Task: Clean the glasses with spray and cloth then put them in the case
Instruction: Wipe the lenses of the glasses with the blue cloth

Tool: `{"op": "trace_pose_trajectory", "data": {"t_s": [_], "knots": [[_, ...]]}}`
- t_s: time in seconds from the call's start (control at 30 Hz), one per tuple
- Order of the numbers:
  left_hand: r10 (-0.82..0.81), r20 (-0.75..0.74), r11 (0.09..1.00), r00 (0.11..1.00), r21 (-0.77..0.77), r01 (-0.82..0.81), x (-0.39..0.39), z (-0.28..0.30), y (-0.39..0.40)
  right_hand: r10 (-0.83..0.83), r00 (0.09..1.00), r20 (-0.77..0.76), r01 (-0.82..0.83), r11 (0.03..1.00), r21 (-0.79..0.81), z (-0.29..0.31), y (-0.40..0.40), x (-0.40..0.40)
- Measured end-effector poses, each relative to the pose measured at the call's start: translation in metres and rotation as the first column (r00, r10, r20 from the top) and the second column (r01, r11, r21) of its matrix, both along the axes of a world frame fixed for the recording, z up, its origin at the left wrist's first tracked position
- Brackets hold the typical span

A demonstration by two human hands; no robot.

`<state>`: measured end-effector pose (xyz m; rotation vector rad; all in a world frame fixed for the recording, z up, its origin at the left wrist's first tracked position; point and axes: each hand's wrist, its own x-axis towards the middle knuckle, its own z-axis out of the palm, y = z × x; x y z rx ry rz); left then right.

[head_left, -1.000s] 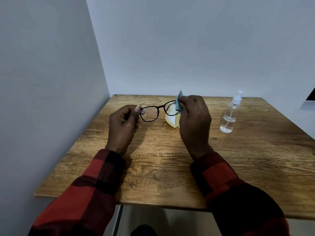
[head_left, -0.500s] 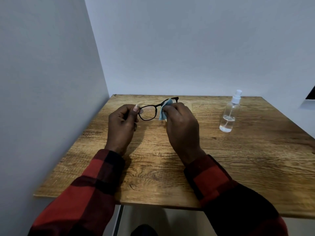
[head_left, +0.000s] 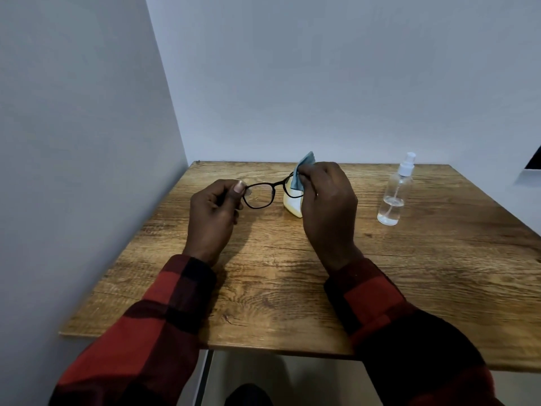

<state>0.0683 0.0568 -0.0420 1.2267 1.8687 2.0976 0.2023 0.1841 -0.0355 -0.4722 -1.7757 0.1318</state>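
Left hand (head_left: 212,213) pinches left end of black glasses (head_left: 259,195), thumb on top. Right hand (head_left: 328,206) pinches blue cloth (head_left: 301,175) round right lens. Glasses held up over table (head_left: 292,288), toward back edge, near middle. Pale yellow case (head_left: 292,205) on table just behind glasses, partly hidden by right hand. Clear spray bottle (head_left: 395,194) stands upright near back right corner, apart from hands. Red-and-black check sleeves (head_left: 164,317) on both arms.

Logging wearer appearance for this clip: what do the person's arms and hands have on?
Both arms wear long sleeves in a red and black check, left sleeve and right sleeve, cuffs ending at the wrists. The left hand and right hand are bare: no gloves or watch visible.
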Motion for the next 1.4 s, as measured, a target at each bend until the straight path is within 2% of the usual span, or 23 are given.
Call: {"op": "trace_pose_trajectory", "data": {"t_s": [0.23,0.4,0.5,0.73,0.93,1.07,1.17,1.2,1.3,1.33,1.4], "knots": [[0.003,0.006,1.000,1.000,0.000,-0.003,-0.001,0.000,0.000,0.069,0.981,0.180,-0.090,0.990,0.108,-0.006,-0.027,-0.009],[0.001,-0.009,1.000,1.000,-0.011,-0.001,-0.001,0.000,-0.001,0.056,0.976,0.209,-0.085,0.988,0.132,-0.006,-0.028,-0.007],[-0.002,-0.013,1.000,1.000,-0.006,0.002,-0.001,0.001,-0.001,0.028,0.976,0.216,-0.049,0.995,0.092,-0.005,-0.024,-0.005],[0.020,0.013,1.000,1.000,0.018,-0.020,-0.004,0.000,-0.001,-0.018,0.996,0.093,0.025,0.997,-0.079,-0.001,0.000,0.004],[0.015,0.057,0.997,0.998,0.076,-0.020,-0.008,-0.001,-0.001,0.097,0.985,-0.139,-0.141,0.925,-0.354,0.003,0.011,0.007],[0.003,0.072,0.996,0.997,0.093,-0.010,-0.007,0.000,0.000,0.150,0.954,-0.258,-0.242,0.896,-0.372,0.007,0.007,0.008],[0.014,0.066,0.995,0.998,0.094,-0.021,-0.007,0.000,0.000,0.232,0.899,-0.371,-0.397,0.788,-0.470,0.009,0.001,0.007],[0.017,0.061,0.995,0.998,0.093,-0.023,-0.008,0.000,0.000,0.264,0.862,-0.432,-0.476,0.713,-0.515,0.010,-0.001,0.007],[0.029,0.056,0.995,0.998,0.093,-0.035,-0.008,-0.001,0.000,0.321,0.706,-0.632,-0.706,0.399,-0.586,0.016,-0.002,0.010],[0.031,0.057,0.995,0.998,0.096,-0.037,-0.008,0.000,0.000,0.321,0.681,-0.658,-0.731,0.340,-0.591,0.017,-0.002,0.010],[0.033,0.060,0.994,0.998,0.101,-0.039,-0.008,0.000,0.000,0.318,0.688,-0.652,-0.725,0.328,-0.605,0.017,-0.002,0.011]]}}
